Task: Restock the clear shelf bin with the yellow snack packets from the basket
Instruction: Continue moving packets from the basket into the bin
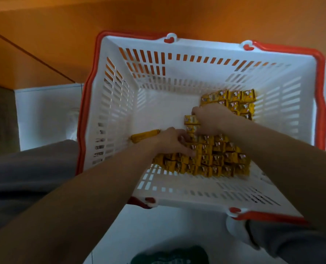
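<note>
A white slotted basket [154, 88] with a red rim stands on the floor in front of me. Several small yellow snack packets [219, 159] lie in rows across its bottom, right of centre, with more at the far right [238, 98]. My left hand [171, 141] reaches in and its fingers curl around a short stack of packets [191, 122]. My right hand [211, 117] presses on the same stack from the right. One longer yellow packet [145, 135] lies alone left of my left hand. The clear shelf bin is out of view.
An orange wall or shelf face [158, 16] rises behind the basket. White floor tiles [44, 115] surround it. My knees in grey trousers [25, 168] flank the basket, and a white sock [236, 231] shows at its near right corner.
</note>
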